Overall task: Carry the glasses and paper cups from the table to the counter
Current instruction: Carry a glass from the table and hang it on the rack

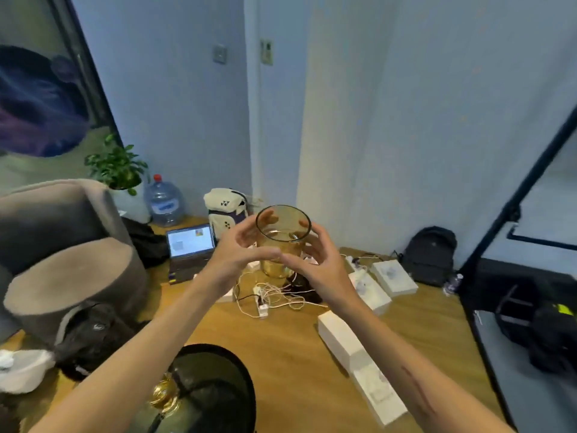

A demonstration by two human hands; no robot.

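Two hands grasp one amber glass (pixel 282 242), upright and raised in mid-air: the left hand (pixel 242 250) curls round its left side, the right hand (pixel 315 257) round its right. Below the glass lie a white power strip (pixel 261 303) and tangled cables (pixel 281 295) on the wooden floor (pixel 290 354); a laptop (pixel 190 250) stands open to the glass's left.

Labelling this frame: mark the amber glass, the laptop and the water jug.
amber glass (pixel 282 260): head view, lower wall.
laptop (pixel 190 242): head view, lit screen.
water jug (pixel 164 203): head view, clear body.
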